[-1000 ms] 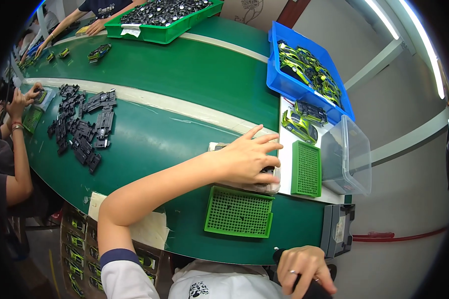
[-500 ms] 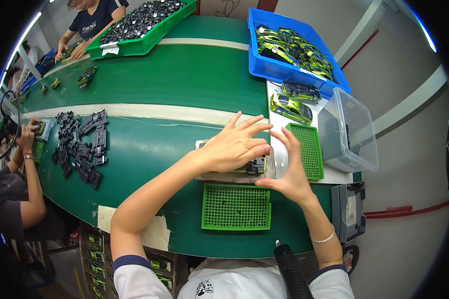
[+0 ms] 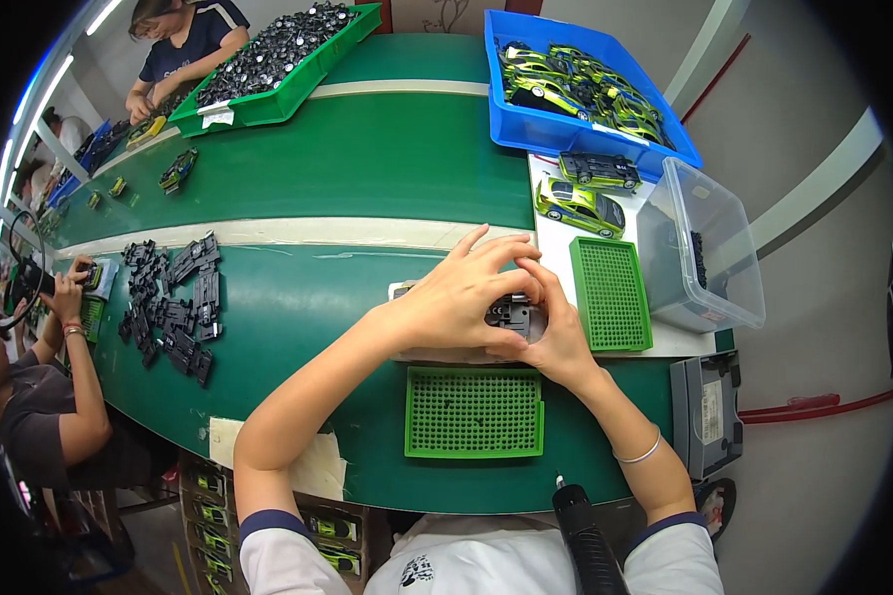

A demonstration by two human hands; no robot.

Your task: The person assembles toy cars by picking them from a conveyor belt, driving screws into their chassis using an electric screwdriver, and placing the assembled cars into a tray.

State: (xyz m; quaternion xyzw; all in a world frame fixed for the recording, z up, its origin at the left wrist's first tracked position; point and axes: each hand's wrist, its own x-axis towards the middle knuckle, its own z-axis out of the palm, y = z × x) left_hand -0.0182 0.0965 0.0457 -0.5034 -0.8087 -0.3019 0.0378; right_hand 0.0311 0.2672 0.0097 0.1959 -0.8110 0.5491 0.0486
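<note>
An upturned toy car with a black chassis (image 3: 509,315) lies on a pale block-like holder (image 3: 437,354) in front of me, mostly covered by my hands. My left hand (image 3: 471,299) reaches across it, with fingers bent and thumb down on the chassis. From the right, my right hand (image 3: 558,335) curls around the same end, its thumb and fingers meeting those of the left. The fingers of both hands form a ring around the visible part of the chassis. Just nearer to me lies a green perforated tray (image 3: 474,413).
Black chassis parts (image 3: 177,302) lie heaped at left. A second green tray (image 3: 610,295), two toy cars (image 3: 577,206), a clear bin (image 3: 704,248) and a blue crate (image 3: 590,139) line the right. A black electric screwdriver (image 3: 587,545) points up near my body. Co-workers sit at left.
My right hand has moved left onto the toy car and its fingers have bent in. My left hand's spread fingers have curled around the chassis. The whole view has shifted slightly.
</note>
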